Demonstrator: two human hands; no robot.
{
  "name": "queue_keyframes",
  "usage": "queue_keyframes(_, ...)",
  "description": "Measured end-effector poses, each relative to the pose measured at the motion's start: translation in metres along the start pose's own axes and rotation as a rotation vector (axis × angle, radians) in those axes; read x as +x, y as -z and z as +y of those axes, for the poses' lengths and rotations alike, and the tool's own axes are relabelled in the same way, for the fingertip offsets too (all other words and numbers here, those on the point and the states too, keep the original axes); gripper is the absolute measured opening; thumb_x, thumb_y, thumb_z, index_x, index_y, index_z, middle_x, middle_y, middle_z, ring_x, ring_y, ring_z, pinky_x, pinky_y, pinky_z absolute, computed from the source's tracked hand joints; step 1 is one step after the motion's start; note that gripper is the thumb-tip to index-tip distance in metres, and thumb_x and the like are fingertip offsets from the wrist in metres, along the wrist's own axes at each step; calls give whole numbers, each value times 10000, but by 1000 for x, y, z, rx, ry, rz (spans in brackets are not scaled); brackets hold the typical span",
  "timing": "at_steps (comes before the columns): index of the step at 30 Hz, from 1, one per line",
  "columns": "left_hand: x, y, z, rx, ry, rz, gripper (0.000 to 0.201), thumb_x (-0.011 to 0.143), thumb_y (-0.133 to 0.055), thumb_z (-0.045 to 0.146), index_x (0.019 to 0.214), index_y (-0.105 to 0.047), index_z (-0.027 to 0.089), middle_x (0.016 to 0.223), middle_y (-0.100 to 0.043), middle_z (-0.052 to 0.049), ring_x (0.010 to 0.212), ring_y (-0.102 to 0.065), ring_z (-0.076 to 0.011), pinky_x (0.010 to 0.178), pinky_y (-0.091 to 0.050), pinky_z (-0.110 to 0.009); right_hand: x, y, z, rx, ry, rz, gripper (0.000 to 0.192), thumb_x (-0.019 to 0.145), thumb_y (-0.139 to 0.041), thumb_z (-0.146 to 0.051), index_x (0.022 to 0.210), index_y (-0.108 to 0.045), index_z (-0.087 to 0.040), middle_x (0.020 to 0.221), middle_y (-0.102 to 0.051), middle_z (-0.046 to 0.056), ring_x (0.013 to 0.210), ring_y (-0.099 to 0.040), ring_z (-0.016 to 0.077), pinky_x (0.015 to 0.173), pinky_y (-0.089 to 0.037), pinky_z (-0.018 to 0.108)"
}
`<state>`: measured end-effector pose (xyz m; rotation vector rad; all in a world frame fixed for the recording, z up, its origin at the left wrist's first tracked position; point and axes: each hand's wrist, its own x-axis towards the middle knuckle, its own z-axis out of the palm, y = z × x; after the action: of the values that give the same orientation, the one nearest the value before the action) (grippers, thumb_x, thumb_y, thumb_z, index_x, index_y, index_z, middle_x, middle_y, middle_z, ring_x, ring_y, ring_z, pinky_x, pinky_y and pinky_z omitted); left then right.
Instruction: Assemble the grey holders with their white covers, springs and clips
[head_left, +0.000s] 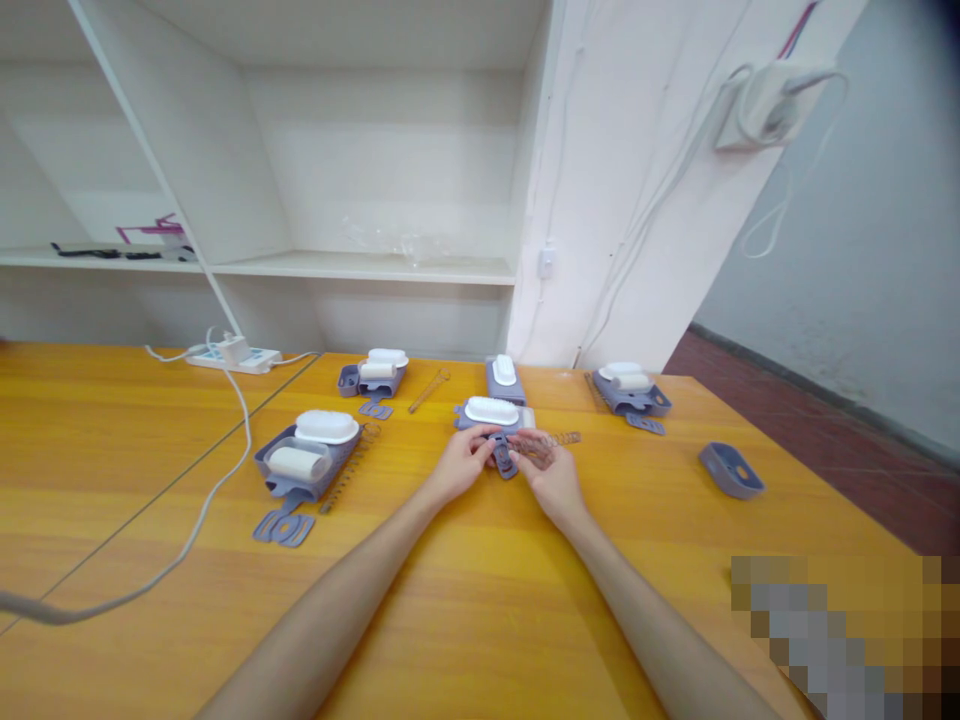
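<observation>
Near the middle of the table, my left hand [459, 466] and my right hand [556, 482] pinch a small grey-purple slotted plastic plate [503, 458] between them, one on each side. A coil spring [562, 438] pokes out to the right from behind my right fingers; whether they grip it too, I cannot tell. Just beyond my fingers lies a grey-purple case part topped by a white oval brush [491, 410], partly hidden by my hands. Behind that is another case with a white oval piece [505, 372].
Similar sets with springs stand at left [326, 428], back left [388, 358] and back right [621, 371]. A lone grey-purple shell [731, 470] lies at right. A white cable [244, 440] crosses the left side from a power strip [251, 360]. White shelves [360, 268] rise behind.
</observation>
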<state>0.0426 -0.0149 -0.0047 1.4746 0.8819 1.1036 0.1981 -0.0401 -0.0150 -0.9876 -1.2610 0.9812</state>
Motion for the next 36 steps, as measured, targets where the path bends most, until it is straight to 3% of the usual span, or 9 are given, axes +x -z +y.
queue_keyframes(6,-1,-2,3,-24,-13,-8,343,783,-603,313,1053,-625,104,632,-631,-16,579,-573,-120,594,-459,-237,0,1,-1,-78,19,-28,365,686,-705,-316,997,-568,-182,965,-679,89,945,-642,224,845,-515,378)
queue_keyframes(18,0,1,-6,79,-46,-32,363,794,-556,236,1126,-580,90,685,-618,-25,626,-547,-113,647,-450,-240,0,0,-2,-220,35,43,346,711,-679,-373,981,-589,-176,867,-673,65,790,-644,204,682,-524,319)
queue_keyframes(27,-1,1,-4,69,-35,-33,367,779,-575,242,1115,-584,93,661,-595,-12,622,-541,-111,645,-447,-236,0,1,-2,-167,16,3,373,710,-685,-369,1009,-573,-176,908,-684,76,834,-649,212,712,-531,329)
queue_keyframes(36,-4,-1,6,79,-43,-29,396,722,-619,202,1100,-596,85,659,-612,-11,626,-557,-116,652,-432,-230,1,0,0,-176,10,50,368,714,-683,-391,985,-576,-167,873,-691,76,822,-656,218,733,-525,342)
